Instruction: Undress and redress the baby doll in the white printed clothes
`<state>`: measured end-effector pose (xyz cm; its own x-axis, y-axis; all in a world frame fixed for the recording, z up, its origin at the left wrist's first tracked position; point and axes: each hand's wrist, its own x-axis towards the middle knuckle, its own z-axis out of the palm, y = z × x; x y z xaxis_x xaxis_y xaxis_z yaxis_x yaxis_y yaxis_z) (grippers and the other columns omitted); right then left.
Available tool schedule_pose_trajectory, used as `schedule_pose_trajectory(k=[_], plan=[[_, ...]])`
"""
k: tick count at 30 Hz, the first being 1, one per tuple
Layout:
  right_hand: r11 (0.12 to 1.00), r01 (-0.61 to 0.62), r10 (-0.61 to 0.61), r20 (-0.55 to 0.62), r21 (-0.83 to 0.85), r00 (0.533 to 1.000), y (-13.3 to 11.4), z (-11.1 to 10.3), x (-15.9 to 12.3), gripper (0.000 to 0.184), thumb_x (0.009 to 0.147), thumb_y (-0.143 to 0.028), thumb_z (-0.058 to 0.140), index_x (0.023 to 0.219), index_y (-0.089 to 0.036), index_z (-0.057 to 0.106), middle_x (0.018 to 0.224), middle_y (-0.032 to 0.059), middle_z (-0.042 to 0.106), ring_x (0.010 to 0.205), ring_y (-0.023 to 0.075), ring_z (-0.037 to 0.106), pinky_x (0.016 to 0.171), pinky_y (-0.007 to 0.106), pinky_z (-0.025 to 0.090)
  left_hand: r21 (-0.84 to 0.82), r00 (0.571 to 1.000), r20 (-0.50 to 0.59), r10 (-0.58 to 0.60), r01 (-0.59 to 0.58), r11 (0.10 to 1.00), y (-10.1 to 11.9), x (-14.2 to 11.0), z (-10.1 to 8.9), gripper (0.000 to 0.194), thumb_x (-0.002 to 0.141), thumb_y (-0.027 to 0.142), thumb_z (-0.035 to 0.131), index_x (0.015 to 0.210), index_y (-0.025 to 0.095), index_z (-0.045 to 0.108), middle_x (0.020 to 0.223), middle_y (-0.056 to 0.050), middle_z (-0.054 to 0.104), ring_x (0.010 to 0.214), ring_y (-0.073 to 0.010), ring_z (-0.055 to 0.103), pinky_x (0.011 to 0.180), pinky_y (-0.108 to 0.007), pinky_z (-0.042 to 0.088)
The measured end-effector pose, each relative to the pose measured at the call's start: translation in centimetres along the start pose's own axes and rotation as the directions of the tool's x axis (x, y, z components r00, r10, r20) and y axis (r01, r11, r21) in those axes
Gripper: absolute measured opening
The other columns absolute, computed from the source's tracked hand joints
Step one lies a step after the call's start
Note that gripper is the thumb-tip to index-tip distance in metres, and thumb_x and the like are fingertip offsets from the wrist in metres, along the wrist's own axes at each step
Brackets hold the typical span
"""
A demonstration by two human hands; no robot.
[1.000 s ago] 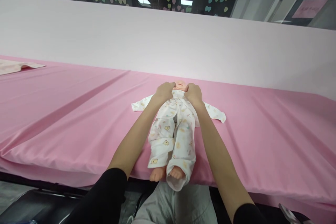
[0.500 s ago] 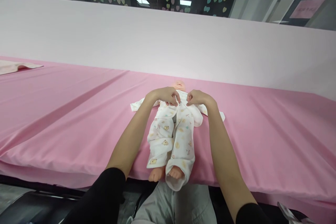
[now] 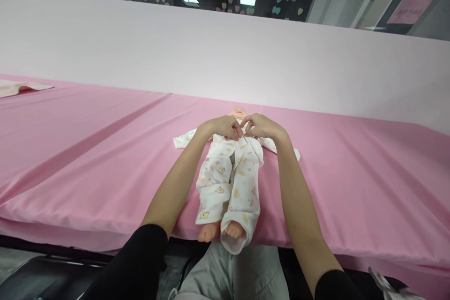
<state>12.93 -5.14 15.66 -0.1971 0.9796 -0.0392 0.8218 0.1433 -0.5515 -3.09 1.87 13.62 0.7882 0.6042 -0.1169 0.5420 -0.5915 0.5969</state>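
A baby doll [image 3: 240, 112] lies on its back, its bare feet toward me. It wears a white printed baby jacket [image 3: 222, 146] and matching trousers [image 3: 244, 187]; the jacket's front edges meet at the chest. My left hand [image 3: 227, 127] is closed, its fingertips pinching the jacket front. Close beside it, my right hand [image 3: 260, 126] has its fingers bent and pinched on the other edge of the jacket front. Both sets of fingertips nearly touch below the doll's chin. The fastening between them is too small to make out.
A pink sheet [image 3: 105, 159] covers the table. A pale folded cloth [image 3: 21, 87] lies at the far left. Behind the table stands a white partition [image 3: 211, 56], with dark glass above it. A black chair [image 3: 45, 276] is at the lower left.
My right hand has moved left, bringing its jacket edge over to the middle of the chest beside my left hand. My left hand has stayed nearly in place.
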Motion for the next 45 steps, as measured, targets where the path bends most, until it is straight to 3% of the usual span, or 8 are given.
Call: schedule_pose_trajectory(k=[6, 10, 15, 22, 27, 38, 45], plan=[[1.000, -0.005, 0.005, 0.014, 0.025, 1.000, 0.0, 0.7, 0.4, 0.032, 0.067, -0.003, 0.058, 0.096, -0.014, 0.058, 0.080, 0.0037, 0.065, 0.064, 0.0119, 0.058, 0.054, 0.020, 0.047, 0.032, 0.999, 0.041, -0.024, 0.023, 0.999, 0.0, -0.3, -0.2, 0.017, 0.061, 0.021, 0.061, 0.076, 0.019, 0.068, 0.079, -0.003, 0.068, 0.063, -0.0136, 0.058, 0.057, -0.022, 0.045], [0.995, -0.011, 0.010, 0.006, 0.096, 1.000, -0.1, 0.7, 0.4, 0.034, 0.065, -0.004, 0.059, 0.098, -0.015, 0.057, 0.076, 0.0030, 0.065, 0.066, 0.0133, 0.061, 0.056, 0.021, 0.050, -0.067, 0.998, 0.065, -0.002, 0.006, 0.998, 0.2, -0.7, -0.4, 0.017, 0.062, 0.018, 0.060, 0.077, 0.018, 0.067, 0.078, -0.004, 0.066, 0.066, -0.0140, 0.059, 0.058, -0.023, 0.047], [0.995, 0.023, -0.016, -0.067, 0.100, 0.998, -0.1, 0.4, 0.1, 0.038, 0.065, -0.006, 0.062, 0.101, -0.015, 0.057, 0.070, 0.0014, 0.064, 0.059, 0.0118, 0.059, 0.052, 0.020, 0.047, -0.207, 0.999, 0.014, 0.050, -0.046, 0.977, 0.1, -0.6, -0.5, 0.018, 0.062, 0.017, 0.061, 0.080, 0.015, 0.064, 0.075, -0.004, 0.065, 0.070, -0.0148, 0.061, 0.064, -0.025, 0.049], [0.973, 0.042, -0.031, -0.053, 0.228, 0.998, 0.6, 0.4, 0.5, 0.054, 0.068, -0.006, 0.062, 0.120, -0.015, 0.048, 0.072, 0.0015, 0.065, 0.062, 0.0136, 0.063, 0.063, 0.025, 0.053, -0.283, 0.999, -0.040, 0.006, -0.017, 0.959, -0.3, -0.5, -0.4, 0.042, 0.064, 0.022, 0.066, 0.101, 0.016, 0.047, 0.079, -0.005, 0.067, 0.075, -0.0167, 0.065, 0.067, -0.027, 0.051], [0.950, 0.030, -0.041, 0.030, 0.312, 0.999, 0.5, 0.7, 0.4, 0.059, 0.069, 0.000, 0.055, 0.124, -0.013, 0.043, 0.071, 0.0014, 0.064, 0.066, 0.0148, 0.064, 0.067, 0.027, 0.054, -0.278, 1.000, -0.007, -0.011, 0.009, 0.960, -0.6, -0.3, -0.3, 0.045, 0.064, 0.023, 0.066, 0.103, 0.016, 0.044, 0.084, -0.007, 0.068, 0.079, -0.0184, 0.066, 0.067, -0.028, 0.051], [0.985, 0.085, -0.091, 0.031, 0.149, 0.995, 1.1, 1.3, 1.5, 0.066, 0.061, -0.005, 0.063, 0.121, -0.015, 0.038, 0.073, 0.0012, 0.064, 0.071, 0.0163, 0.062, 0.062, 0.023, 0.048, -0.323, 0.998, 0.012, -0.068, 0.068, 0.944, -0.2, -0.3, 0.0, 0.052, 0.067, 0.023, 0.064, 0.113, 0.013, 0.040, 0.086, -0.009, 0.069, 0.083, -0.0209, 0.068, 0.069, -0.029, 0.054], [0.996, 0.023, -0.023, 0.001, -0.088, 1.000, 0.2, 2.2, 1.8, 0.058, 0.056, -0.008, 0.063, 0.108, -0.017, 0.038, 0.082, 0.0039, 0.061, 0.070, 0.0182, 0.059, 0.053, 0.024, 0.042, -0.282, 0.994, -0.001, -0.108, 0.103, 0.954, 0.0, -0.1, 0.4, 0.054, 0.062, 0.020, 0.068, 0.108, 0.014, 0.041, 0.085, -0.008, 0.067, 0.084, -0.0209, 0.067, 0.069, -0.027, 0.054]])
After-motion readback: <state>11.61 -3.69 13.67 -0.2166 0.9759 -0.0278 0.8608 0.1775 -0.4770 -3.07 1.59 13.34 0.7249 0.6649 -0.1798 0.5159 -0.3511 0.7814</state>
